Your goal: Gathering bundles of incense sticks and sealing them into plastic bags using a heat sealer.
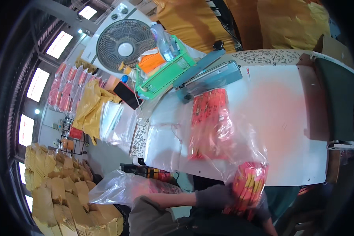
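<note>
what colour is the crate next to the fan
The crate is bright green, seen best in the head view, beside the white fan.

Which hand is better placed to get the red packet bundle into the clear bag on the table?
Right, probably. The right hand holds the red packet bundle at the clear bag's mouth; the left hand reaches away into another bag beside the table.

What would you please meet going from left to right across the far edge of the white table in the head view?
Round grey fan → black phone → green plastic crate → blue-grey heat sealer → dark green chair back.
</note>
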The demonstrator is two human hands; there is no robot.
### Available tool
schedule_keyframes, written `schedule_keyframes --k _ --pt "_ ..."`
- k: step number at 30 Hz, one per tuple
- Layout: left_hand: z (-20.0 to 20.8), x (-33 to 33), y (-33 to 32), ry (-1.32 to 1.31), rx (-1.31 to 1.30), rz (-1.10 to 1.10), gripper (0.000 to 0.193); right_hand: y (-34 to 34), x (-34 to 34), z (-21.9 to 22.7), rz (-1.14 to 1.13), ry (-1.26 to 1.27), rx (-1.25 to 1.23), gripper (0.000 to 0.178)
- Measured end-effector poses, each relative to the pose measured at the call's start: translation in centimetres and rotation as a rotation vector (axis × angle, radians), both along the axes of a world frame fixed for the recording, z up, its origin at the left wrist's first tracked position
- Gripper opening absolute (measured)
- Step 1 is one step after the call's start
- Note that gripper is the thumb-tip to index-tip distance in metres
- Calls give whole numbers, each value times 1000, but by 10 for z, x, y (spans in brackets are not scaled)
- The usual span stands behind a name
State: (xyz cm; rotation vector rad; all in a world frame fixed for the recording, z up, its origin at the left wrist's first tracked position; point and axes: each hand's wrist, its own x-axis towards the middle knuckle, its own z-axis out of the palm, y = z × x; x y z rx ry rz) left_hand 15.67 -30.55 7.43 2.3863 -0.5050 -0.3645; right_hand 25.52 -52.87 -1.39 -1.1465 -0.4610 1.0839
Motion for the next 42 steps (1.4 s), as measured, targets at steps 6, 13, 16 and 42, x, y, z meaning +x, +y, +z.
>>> schedule_keyframes --k 6,13,16,42 --pt "-30 -32 -8 203 -247 -27 8 -28 -53 5 -123 8 -160 60" --pt "123 49 53 -639 -462 184 17 -10 65 155 313 -1028 -641 46" --pt "190 87 65 -490 -622 289 17 -28 99 218 -275 -2049 -495 33" --pt "61 71 106 -185 -1007 735 54 259 172 222 -220 -1413 -58 41"
